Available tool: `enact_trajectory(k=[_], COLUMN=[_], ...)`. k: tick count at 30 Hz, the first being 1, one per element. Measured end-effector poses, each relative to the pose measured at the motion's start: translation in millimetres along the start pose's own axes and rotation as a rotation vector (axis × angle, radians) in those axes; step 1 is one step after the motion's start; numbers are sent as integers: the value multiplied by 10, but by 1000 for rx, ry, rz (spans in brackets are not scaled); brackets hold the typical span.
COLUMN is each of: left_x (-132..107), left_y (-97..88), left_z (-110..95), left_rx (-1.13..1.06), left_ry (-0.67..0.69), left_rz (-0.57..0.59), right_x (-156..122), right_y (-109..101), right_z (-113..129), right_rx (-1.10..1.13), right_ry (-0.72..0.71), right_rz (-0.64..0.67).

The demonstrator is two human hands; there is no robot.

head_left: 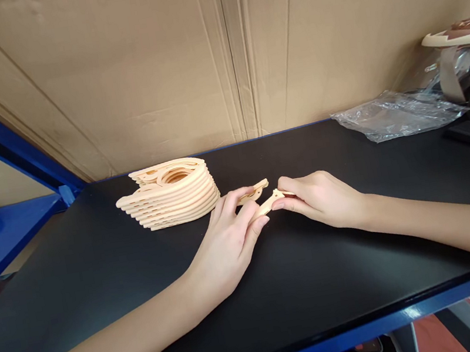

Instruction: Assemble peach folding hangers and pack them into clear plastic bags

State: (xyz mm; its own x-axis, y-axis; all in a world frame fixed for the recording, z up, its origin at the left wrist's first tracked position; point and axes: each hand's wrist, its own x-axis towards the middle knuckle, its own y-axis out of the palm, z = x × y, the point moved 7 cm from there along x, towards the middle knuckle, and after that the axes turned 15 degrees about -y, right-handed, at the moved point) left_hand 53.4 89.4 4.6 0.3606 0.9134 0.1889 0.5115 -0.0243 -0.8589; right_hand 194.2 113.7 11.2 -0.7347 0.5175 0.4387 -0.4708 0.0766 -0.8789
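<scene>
My left hand (231, 236) is closed round a cream plastic curved piece (268, 203) with two arms, held just above the black tabletop. One arm's end has a small hole, and the rest of the piece is hidden behind my fingers. My right hand (321, 198) pinches at the tip of the nearer arm, thumb and forefinger together. A thin bit shows between those fingertips, too small to make out. To the left of my left hand stands a neat stack of cream plastic curved pieces (176, 200), several high, their rounded ends facing right.
A crumpled clear plastic bag (399, 114) lies at the back right, beside a dark object with straps (453, 73) at the edge. Cardboard (133, 67) walls off the back. A blue metal frame (11, 146) rises at the left, and a blue edge (375, 326) runs along the table's front.
</scene>
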Motion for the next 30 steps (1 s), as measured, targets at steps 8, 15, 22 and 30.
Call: enact_trajectory(k=[8, 15, 22, 30], left_x=[8, 24, 8, 8], left_y=[-13, -14, -7, -5], left_z=[-12, 14, 14, -6], left_rx=[-14, -20, 2, 12], left_ry=[-6, -5, 1, 0], left_rz=[-15, -39, -34, -9], right_x=[-2, -8, -18, -9], right_y=[-8, -21, 8, 37], right_z=[-11, -18, -44, -44], right_rx=[13, 11, 45, 15], right_ry=[49, 101, 91, 62], right_rz=[-29, -43, -22, 26])
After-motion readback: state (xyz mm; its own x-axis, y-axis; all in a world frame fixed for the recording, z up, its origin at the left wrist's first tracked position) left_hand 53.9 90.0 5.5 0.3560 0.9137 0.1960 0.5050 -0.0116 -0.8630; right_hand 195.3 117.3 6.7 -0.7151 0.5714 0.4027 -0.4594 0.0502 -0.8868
